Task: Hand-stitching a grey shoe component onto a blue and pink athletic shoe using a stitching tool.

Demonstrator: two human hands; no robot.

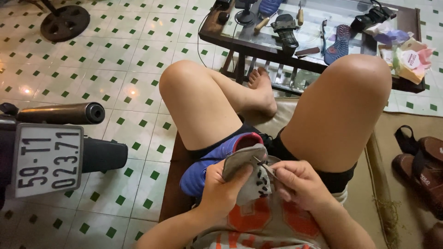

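Shoe [210,163], blue with a red-lined opening, lies in the person's lap, long axis slanting from its toe at lower left up toward the right knee. Left hand [221,186] curls closed around a grey insole [247,168] peeled up from the opening. Right hand [295,182] pinches a thin metal tool [265,168], tip toward the insole. Beyond the knees stands a glass table [258,44] with sandals.
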